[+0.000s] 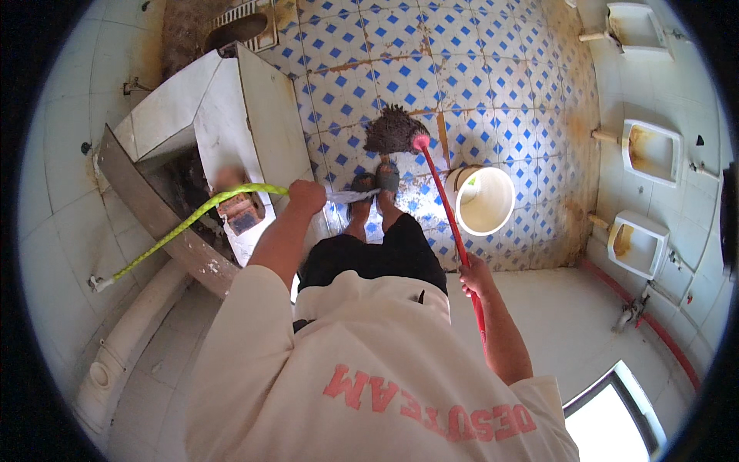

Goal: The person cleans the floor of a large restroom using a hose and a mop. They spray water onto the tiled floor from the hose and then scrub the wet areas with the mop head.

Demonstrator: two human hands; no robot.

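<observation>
My left hand (306,197) is closed around the end of a yellow-green hose (196,213), which runs from a wall fitting at the left. Whitish water streams from that hand towards my sandalled feet. My right hand (477,276) grips the red handle of a mop (454,222). The dark, stringy mop head (394,130) rests on the tiled floor just beyond my feet, joined to the handle by a pink socket. A white plastic bucket (485,201) stands to the right of the mop handle.
A white-tiled block (268,110) with a dark opening is at the left, bricks (242,213) by its edge. A squat toilet (245,26) lies at the upper left. Several stained urinals (652,153) line the right wall. Blue-patterned tiles (473,81) cover the floor. A pipe (130,329) runs low at left.
</observation>
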